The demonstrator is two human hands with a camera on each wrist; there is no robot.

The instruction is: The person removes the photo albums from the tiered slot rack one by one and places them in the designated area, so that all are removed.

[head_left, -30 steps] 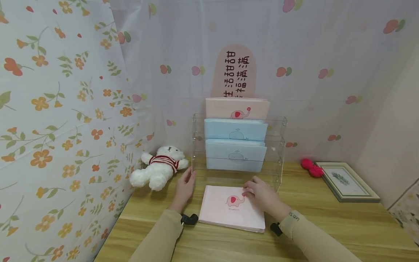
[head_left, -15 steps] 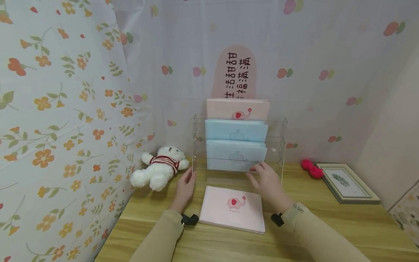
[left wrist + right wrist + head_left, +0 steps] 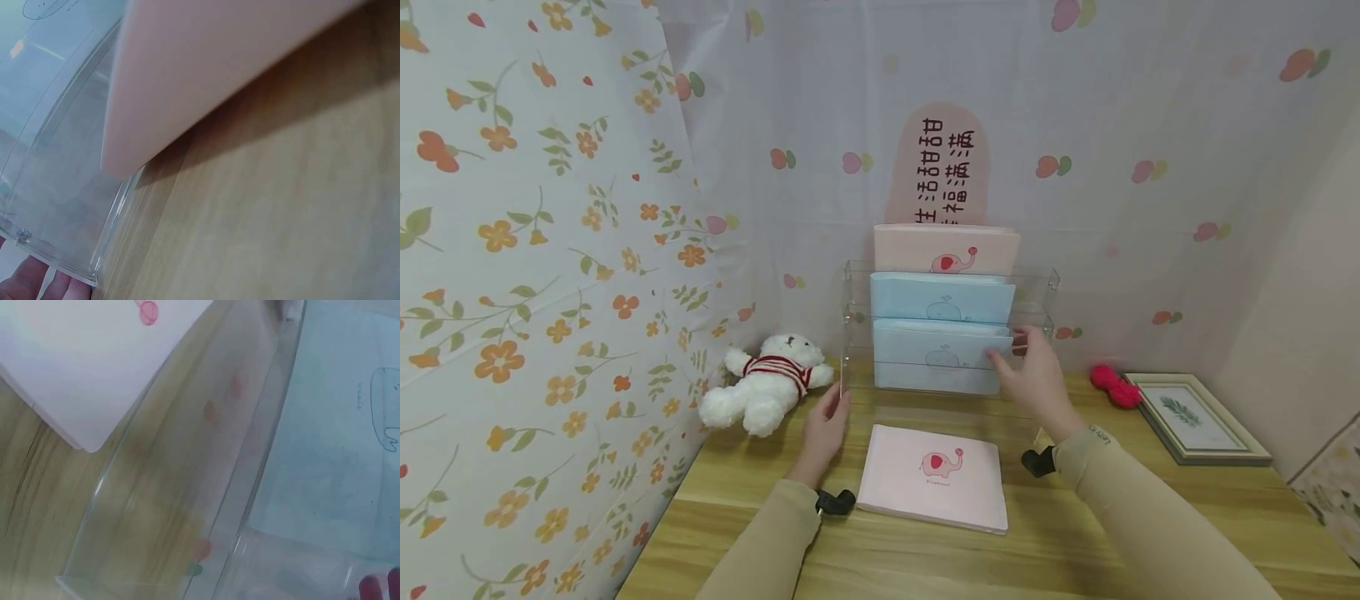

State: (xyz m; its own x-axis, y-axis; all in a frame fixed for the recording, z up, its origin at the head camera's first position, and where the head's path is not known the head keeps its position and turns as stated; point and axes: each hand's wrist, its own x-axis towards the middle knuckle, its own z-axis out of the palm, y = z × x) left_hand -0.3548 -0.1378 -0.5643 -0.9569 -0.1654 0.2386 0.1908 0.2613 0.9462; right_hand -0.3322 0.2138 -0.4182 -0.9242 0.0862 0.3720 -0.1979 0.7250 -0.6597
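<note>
Thumb and fingers [image 3: 1021, 340] of the right hand [image 3: 1033, 375] pinching the upper right corner of the lower blue booklet [image 3: 940, 354], standing in the second-lowest tier of the clear rack [image 3: 1048, 287]. Fingers [image 3: 833, 406] of the left hand [image 3: 822, 433] straight and together, pressed flat against the rack's lower left edge (fingertips just visible at that corner in the left wrist view).

Risky from here: a one-corner pinch likely to let the thin booklet twist and jam against the tier's front lip; a hard pull probably enough to tip or slide the light rack over the smooth counter [image 3: 1150, 517] if the left hand eases off.

Rack: glossy, hard, transparent plastic, stepped, sharp-edged. Booklets: matte paper, flat, rectangular, flexible. Pink booklet [image 3: 934, 477] lying flat in front. Counter: pale wood grain.
</note>
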